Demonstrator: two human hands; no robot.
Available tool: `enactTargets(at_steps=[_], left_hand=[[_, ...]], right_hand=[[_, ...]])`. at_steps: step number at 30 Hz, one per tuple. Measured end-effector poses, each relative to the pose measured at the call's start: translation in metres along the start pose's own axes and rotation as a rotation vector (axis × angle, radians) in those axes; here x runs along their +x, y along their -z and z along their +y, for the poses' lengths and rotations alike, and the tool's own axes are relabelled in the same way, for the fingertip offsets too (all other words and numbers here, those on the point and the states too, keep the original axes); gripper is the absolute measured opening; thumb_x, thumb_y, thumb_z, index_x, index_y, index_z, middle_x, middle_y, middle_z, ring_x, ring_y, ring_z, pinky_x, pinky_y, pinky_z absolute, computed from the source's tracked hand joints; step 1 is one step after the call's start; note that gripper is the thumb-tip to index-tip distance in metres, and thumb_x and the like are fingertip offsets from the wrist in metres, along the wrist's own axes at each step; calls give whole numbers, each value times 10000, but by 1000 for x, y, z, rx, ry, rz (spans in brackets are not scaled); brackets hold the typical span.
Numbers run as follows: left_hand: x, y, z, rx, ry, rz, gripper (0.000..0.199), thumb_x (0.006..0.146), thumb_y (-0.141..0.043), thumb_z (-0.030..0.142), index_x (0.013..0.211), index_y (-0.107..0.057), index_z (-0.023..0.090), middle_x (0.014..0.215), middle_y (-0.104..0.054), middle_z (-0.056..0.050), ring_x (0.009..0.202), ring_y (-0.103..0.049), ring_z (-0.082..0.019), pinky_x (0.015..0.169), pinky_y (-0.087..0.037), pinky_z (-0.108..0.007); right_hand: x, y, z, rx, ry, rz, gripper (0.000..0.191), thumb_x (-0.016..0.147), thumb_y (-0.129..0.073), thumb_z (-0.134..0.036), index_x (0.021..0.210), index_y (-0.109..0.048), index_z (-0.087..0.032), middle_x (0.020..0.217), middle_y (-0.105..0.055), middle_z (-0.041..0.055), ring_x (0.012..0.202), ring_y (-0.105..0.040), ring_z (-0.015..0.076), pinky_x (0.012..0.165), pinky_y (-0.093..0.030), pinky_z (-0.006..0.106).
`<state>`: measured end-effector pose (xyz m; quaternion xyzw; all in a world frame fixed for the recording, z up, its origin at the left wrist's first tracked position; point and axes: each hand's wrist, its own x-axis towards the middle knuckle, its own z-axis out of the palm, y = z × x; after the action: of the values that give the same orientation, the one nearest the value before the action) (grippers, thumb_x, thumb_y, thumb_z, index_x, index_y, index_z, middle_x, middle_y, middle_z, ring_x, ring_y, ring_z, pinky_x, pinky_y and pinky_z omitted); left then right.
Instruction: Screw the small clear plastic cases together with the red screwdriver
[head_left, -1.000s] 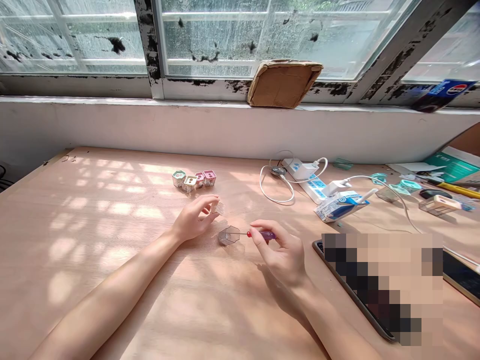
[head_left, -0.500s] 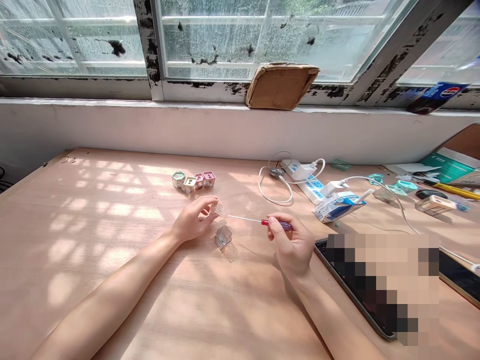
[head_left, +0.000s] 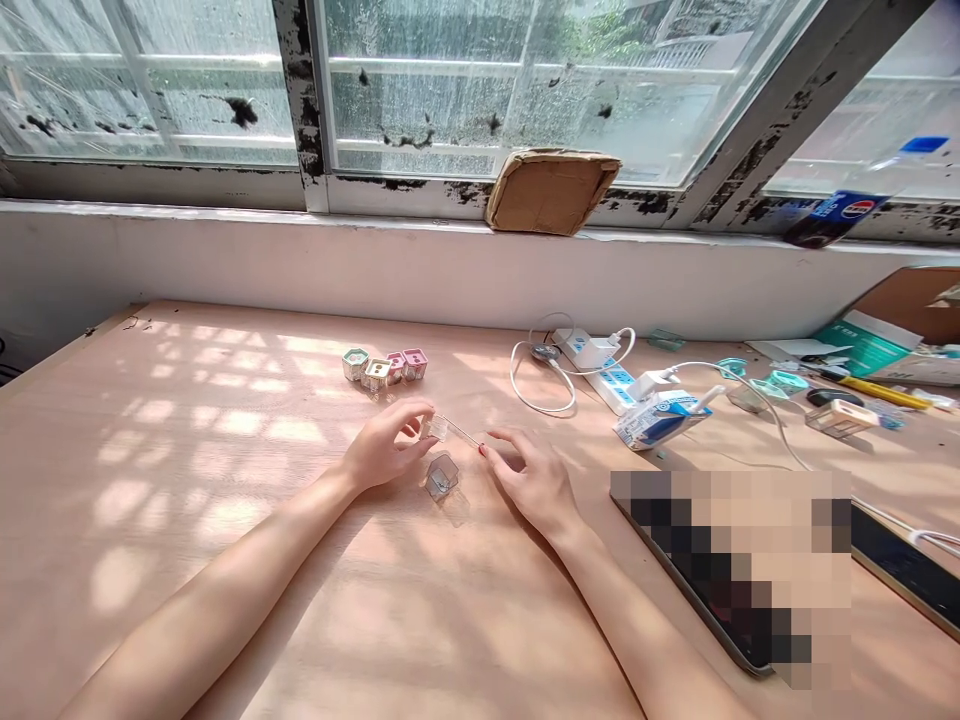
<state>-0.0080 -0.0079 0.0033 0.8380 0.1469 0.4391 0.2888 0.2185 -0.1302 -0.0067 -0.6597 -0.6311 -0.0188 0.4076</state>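
Head view: hands (head_left: 386, 447) over sunlit wooden desk (head_left: 150, 450), grimy window (head_left: 442, 90) beyond.

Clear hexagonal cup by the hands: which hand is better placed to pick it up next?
Probably the right hand: it lies just beside the cup, while the left hand is busy gripping a small clear piece.

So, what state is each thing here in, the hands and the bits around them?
left hand: pinching a small clear plastic piece
right hand: curled near the end of a thin metal shaft, handle hidden
clear hexagonal cup: upright on the table, touching neither hand
small hexagonal boxes: standing together
power strip: cords plugged in
window: shut
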Motion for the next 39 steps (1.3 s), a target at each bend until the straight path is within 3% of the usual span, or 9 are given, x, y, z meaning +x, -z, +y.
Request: enactTargets(at_steps=[3, 9, 15, 26, 39], left_hand=[[1, -3, -1, 6, -26, 2, 285, 938, -657, 223, 1221, -632, 194, 1235, -687, -114, 835, -661, -114, 746, -632, -263], [3, -6, -5, 36, -26, 3, 273, 935, -663, 223, 1205, -649, 188, 1234, -693, -128, 830, -674, -131, 747, -638, -285], [3, -4, -7, 50, 10, 19, 285, 931, -666, 228, 1211, -644, 185, 1217, -699, -128, 887, -702, -161, 769, -638, -301], [4, -5, -7, 15, 67, -23, 261, 922, -662, 227, 1180, -635, 196, 1196, -699, -98, 771, -647, -108, 702, -628, -249], [2, -6, -3, -90, 169, -120, 259, 934, -650, 257, 1188, -622, 213, 1237, -640, -99, 782, -599, -98, 700, -620, -238]], right_hand=[[-1, -5, -7, 85, 85, 61, 219, 958, -626, -381, 1106, -696, -235, 1086, -744, 76, 1026, -691, 266, 905, -554, 403], [16, -29, -14, 136, 145, 35, 192, 949, -644, -354, 1092, -678, -231, 1026, -735, 79, 900, -691, 243, 694, -567, 339], [33, -37, -20, 166, 263, -40, 144, 941, -666, -278, 1075, -668, -228, 1005, -714, 65, 802, -652, 206, 676, -525, 326], [32, -36, -19, 248, 191, -104, 158, 925, -639, -215, 1082, -643, -236, 965, -704, 45, 795, -649, 193, 653, -507, 300], [31, -37, -20, 246, 127, -118, 132, 826, -621, -175, 951, -610, -217, 841, -641, 19, 690, -584, 163, 607, -459, 275]])
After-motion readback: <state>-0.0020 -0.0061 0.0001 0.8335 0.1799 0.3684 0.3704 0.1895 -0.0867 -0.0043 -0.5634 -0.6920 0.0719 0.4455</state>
